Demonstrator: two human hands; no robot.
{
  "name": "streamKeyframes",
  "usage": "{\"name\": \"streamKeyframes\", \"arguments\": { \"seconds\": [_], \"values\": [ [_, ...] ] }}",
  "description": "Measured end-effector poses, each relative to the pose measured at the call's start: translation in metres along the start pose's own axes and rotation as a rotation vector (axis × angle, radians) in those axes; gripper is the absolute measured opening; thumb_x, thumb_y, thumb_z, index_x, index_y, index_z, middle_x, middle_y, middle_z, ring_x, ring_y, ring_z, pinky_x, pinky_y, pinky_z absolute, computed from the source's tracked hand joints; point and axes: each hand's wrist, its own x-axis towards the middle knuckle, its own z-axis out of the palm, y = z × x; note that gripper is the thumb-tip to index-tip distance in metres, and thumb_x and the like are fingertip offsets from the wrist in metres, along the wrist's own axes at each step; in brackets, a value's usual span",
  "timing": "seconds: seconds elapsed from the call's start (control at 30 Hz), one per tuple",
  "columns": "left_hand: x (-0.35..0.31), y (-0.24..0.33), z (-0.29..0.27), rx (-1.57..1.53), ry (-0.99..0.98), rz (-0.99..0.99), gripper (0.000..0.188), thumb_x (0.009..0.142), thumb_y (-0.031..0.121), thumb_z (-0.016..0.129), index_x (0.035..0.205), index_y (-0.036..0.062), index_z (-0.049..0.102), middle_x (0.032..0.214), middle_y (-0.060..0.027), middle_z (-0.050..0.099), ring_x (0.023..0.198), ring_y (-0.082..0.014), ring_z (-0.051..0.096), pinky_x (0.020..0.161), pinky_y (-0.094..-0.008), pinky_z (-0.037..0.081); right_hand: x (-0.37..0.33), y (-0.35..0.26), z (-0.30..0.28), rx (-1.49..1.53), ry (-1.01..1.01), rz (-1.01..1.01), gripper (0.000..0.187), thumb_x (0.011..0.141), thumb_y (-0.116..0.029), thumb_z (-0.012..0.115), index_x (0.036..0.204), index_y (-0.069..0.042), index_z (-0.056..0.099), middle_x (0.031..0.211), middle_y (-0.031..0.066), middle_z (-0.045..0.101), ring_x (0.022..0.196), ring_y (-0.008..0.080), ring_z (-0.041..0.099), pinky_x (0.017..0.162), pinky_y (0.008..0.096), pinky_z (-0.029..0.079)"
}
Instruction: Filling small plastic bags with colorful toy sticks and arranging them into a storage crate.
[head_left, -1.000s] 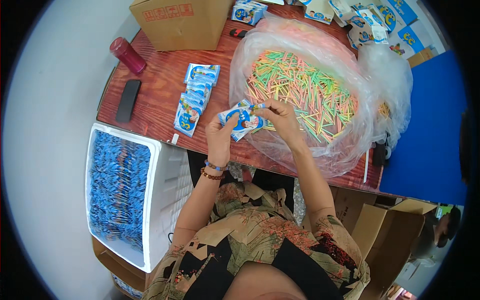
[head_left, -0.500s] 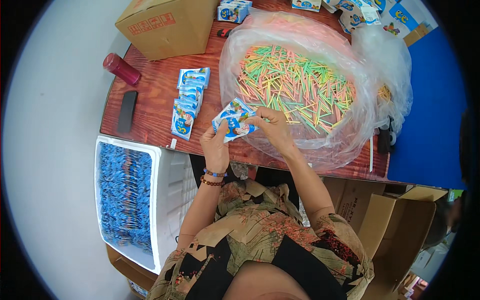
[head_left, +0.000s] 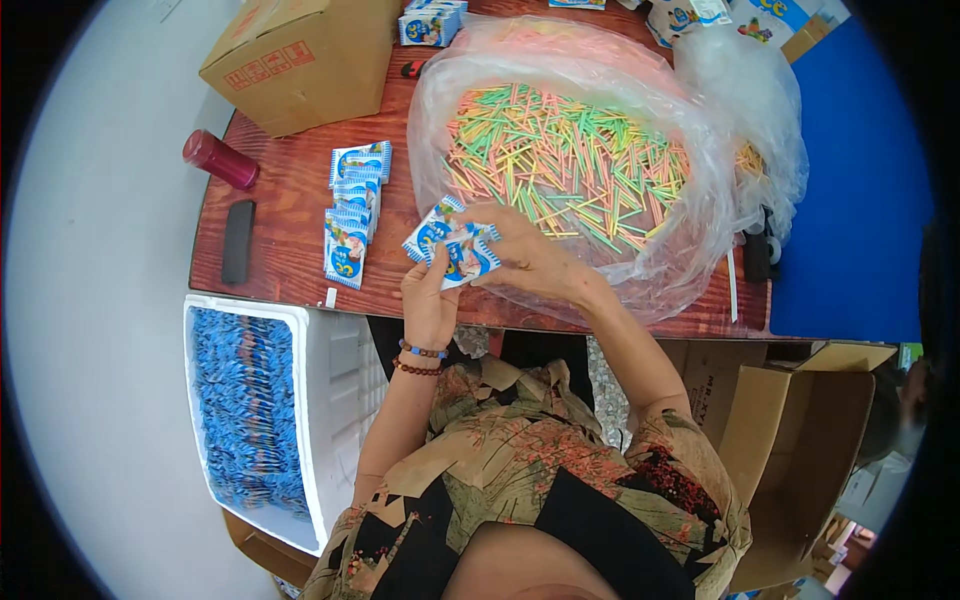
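Two overlapping small blue-and-white packets (head_left: 468, 262) are held up over the table's near edge. The thumb and fingers of my left hand (head_left: 428, 305) pinch them from below. My right hand (head_left: 535, 258) wraps round their right side, its fingertips partly hidden behind them. Just beyond the hands lies a large clear plastic bag (head_left: 435, 110), opened wide, full of thin pink, green and yellow sticks (head_left: 570, 160). To the left of my hands, an overlapping row of similar packets (head_left: 347, 245) rests on the wooden table (head_left: 290, 210).
A cardboard box (head_left: 310, 75), a dark red tumbler (head_left: 220, 160) and a black oblong object (head_left: 237, 242) stand or lie at the left. Below them, a white foam box (head_left: 305, 400) holds many blue packets. An open carton (head_left: 800, 470) sits at lower right, near a blue surface (head_left: 850, 220).
The whole view has shifted slightly. My right hand has moved from pinching the packets' edge to wrapping round their right side, and the two packets now show more fanned apart.
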Motion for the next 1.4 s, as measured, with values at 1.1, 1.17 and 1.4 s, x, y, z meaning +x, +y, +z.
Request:
{"name": "streamKeyframes", "arguments": {
  "seconds": [1.1,1.17,1.4],
  "values": [
    [-0.006,-0.008,-0.013,0.032,0.141,0.05,0.02,0.096,0.021,0.058,0.097,0.0026,0.065,0.101,-0.0054,0.068,0.089,-0.0135,0.064,0.074,-0.029,0.051,-0.077,0.072,-0.102,-1.004,-0.014,0.918,0.044,0.076,-0.035,0.066,0.101,0.001,0.061,0.1,0.0199,0.063,0.096,0.0368,0.062,0.081,0.0486,0.05],
    [-0.007,-0.008,-0.011,0.037,0.164,0.054,0.02,0.096,0.022,0.057,0.094,0.0042,0.066,0.096,-0.0041,0.068,0.083,-0.0122,0.063,0.067,-0.0274,0.05,-0.068,0.074,-0.102,-0.941,-0.098,1.031,0.037,0.077,-0.028,0.062,0.1,0.001,0.062,0.098,0.0224,0.065,0.095,0.0376,0.064,0.081,0.0481,0.051],
    [-0.007,-0.008,-0.02,-0.009,0.086,0.051,0.02,0.097,0.019,0.056,0.101,0.0002,0.065,0.107,-0.0072,0.066,0.097,-0.0154,0.065,0.084,-0.0322,0.053,-0.068,0.082,-0.095,-0.9,-0.131,0.962,0.031,0.081,-0.022,0.057,0.101,0.002,0.061,0.096,0.025,0.065,0.093,0.0384,0.064,0.08,0.0489,0.05]
  ]
}}
